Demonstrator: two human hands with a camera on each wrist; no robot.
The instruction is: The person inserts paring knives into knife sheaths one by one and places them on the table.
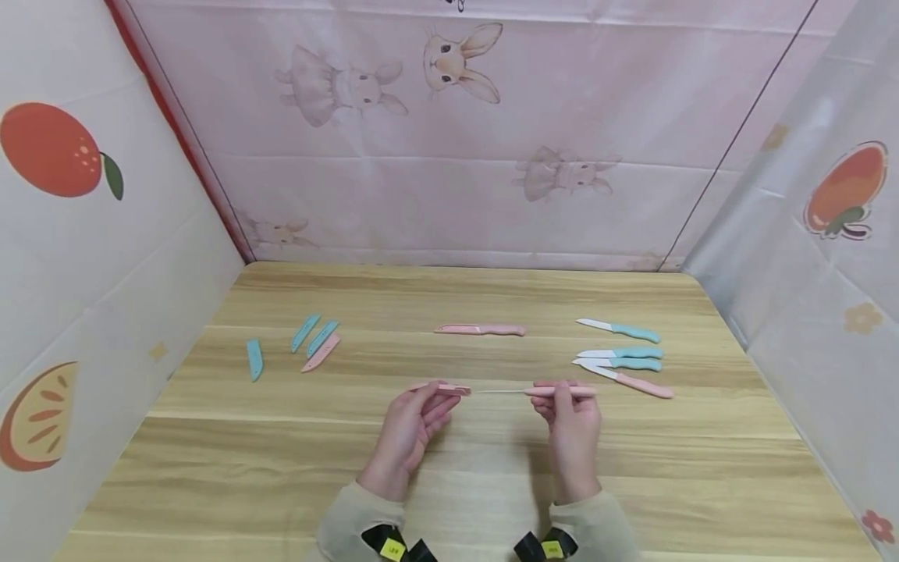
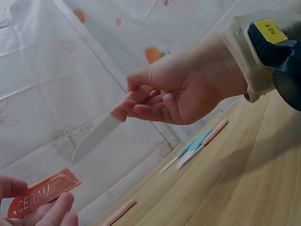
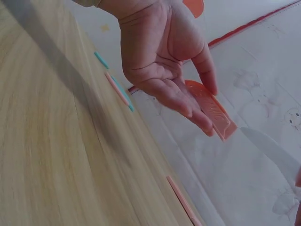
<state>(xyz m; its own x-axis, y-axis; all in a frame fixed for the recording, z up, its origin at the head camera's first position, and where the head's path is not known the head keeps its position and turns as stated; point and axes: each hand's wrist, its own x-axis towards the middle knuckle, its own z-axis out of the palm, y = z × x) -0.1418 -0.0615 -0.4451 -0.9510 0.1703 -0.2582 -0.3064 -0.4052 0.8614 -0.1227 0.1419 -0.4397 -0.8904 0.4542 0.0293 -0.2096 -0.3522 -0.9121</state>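
Above the middle of the table, my left hand (image 1: 414,425) pinches a pink knife sheath (image 2: 43,192) marked CERAMIC between thumb and fingers. My right hand (image 1: 572,429) grips the pink handle (image 1: 562,392) of a knife with a white blade (image 2: 94,140). The blade points left, its tip right at the open end of the sheath in the head view. In the right wrist view the sheath (image 3: 211,110) faces the blade (image 3: 270,148), and only a bit of the right hand shows at the edge.
A pink knife in its sheath (image 1: 481,330) lies farther back at the centre. To the right rest several bare knives, blue-handled (image 1: 635,333) and pink-handled (image 1: 646,385). Blue sheaths (image 1: 254,360) and a pink sheath (image 1: 321,353) lie at the left. Patterned cloth walls (image 1: 449,211) surround the table.
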